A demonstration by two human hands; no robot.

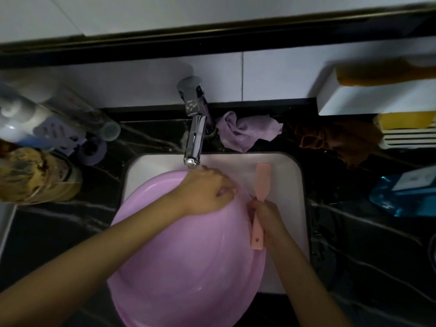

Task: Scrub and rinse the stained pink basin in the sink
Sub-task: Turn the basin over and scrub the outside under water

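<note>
A large pink basin [188, 260] fills most of the white sink [286, 185] and juts over its front edge. My left hand [207, 192] grips the basin's far rim, fingers curled over the edge just below the tap. My right hand [269, 218] holds a pink brush [259, 204] by its handle, upright beside the basin's right rim, its flat head pointing toward the back of the sink. The bristle side is hidden.
A chrome tap [195, 128] overhangs the sink's back edge. A lilac cloth [247, 132] and a brown cloth [339, 140] lie behind the sink. Bottles and jars [42, 161] crowd the left counter; a blue packet [405, 192] and white racks [377, 100] sit right.
</note>
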